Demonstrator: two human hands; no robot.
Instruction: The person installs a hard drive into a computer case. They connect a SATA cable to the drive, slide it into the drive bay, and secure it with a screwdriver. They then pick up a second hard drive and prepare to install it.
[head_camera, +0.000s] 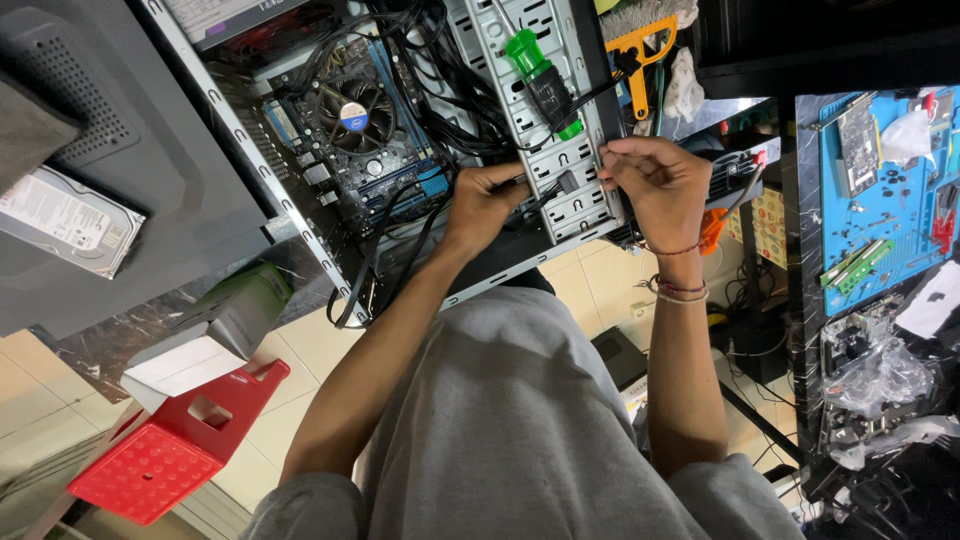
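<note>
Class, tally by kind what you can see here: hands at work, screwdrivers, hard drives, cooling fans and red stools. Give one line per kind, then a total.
Hands: 2, left hand and right hand
Screwdrivers: 1, green-handled screwdriver
Hard drives: 1, hard drive
Cooling fans: 1, cooling fan
Red stools: 1, red stool
Total: 6

An open computer case of dull grey sheet metal (300, 235), punched with small holes, is seen across the upper middle of the frame. Its perforated pale metal drive cage (560, 170) looks matt. A screwdriver with a glossy translucent green plastic handle (527, 55) is laid on the cage. Smooth black plastic-coated cables (440, 90) are bunched beside it. At lower left, a shiny red plastic stool (170, 450) with a dimpled top is shown. A soft grey cloth shirt (500, 420) fills the lower middle.
</note>
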